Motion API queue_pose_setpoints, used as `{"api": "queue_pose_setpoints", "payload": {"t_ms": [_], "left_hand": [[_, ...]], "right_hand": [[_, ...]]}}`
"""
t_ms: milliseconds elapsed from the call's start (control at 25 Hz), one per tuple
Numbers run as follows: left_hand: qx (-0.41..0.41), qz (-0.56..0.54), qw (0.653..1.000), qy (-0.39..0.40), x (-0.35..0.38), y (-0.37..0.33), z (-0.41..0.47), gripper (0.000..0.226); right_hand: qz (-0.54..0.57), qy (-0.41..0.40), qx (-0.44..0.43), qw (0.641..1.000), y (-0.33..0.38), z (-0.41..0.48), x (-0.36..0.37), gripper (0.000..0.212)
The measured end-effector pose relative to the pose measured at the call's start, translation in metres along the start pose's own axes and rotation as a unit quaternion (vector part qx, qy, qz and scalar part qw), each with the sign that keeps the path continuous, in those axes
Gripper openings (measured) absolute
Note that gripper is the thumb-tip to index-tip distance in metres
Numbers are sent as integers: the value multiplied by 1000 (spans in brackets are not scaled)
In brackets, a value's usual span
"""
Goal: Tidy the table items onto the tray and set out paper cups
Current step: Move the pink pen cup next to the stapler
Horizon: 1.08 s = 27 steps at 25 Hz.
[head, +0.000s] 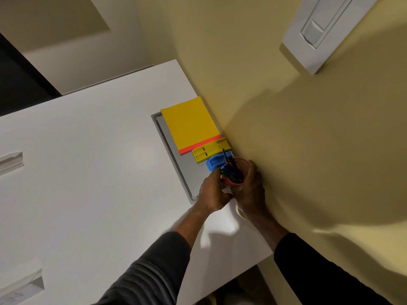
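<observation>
A grey tray (176,159) lies on the white table against the yellow wall. On it rest a yellow notepad with a red strip (190,123), a yellow plastic piece (209,151) and a blue object (213,164). A pink cup full of pens (234,172) stands over the tray's near end. My left hand (214,192) grips its left side and my right hand (253,190) wraps its right side. Something white shows between my hands under the cup; I cannot tell what it is.
The white table (99,161) stretches left from the tray. Two clear acrylic stands (11,161) (24,285) sit near its left edge. The yellow wall (308,150) runs right beside my right hand, with a white switch plate (319,29) high up.
</observation>
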<state>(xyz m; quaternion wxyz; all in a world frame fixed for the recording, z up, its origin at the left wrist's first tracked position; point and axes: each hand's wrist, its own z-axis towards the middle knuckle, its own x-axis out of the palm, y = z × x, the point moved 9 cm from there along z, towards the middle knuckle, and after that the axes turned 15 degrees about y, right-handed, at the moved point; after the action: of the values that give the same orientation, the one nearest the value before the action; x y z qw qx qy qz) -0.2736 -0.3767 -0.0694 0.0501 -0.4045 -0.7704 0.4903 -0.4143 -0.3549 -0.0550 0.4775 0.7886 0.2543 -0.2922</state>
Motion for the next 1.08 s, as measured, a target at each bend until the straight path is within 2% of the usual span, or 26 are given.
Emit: {"api": "queue_pose_setpoints", "payload": {"t_ms": [240, 360, 480, 560, 720, 920, 1000, 1080], "left_hand": [[-13, 25, 1000, 8, 0, 1, 1, 89], [-18, 16, 1000, -2, 2, 0, -6, 90], [-37, -3, 998, -46, -1, 10, -22, 78], [-56, -10, 996, -64, 2, 19, -40, 68], [-69, 10, 997, -18, 33, 29, -65, 56], [-53, 31, 996, 64, 67, 22, -69, 82], [-52, 26, 995, 79, 76, 18, -65, 85], [-54, 14, 994, 91, 83, 17, -65, 86]], "right_hand": [[-35, -21, 11, 999, 6, -12, -8, 102], [-37, 2, 6, 999, 7, -28, -19, 97], [-53, 21, -7, 998, 8, -54, -32, 89], [-59, 6, -13, 998, 5, -79, -43, 79], [-66, 0, -10, 998, -24, -114, -47, 78], [-67, 61, 6, 996, -60, -118, -7, 100], [-66, 75, -11, 995, -65, -106, 2, 101], [-60, 75, -35, 995, -63, -95, 6, 93]]}}
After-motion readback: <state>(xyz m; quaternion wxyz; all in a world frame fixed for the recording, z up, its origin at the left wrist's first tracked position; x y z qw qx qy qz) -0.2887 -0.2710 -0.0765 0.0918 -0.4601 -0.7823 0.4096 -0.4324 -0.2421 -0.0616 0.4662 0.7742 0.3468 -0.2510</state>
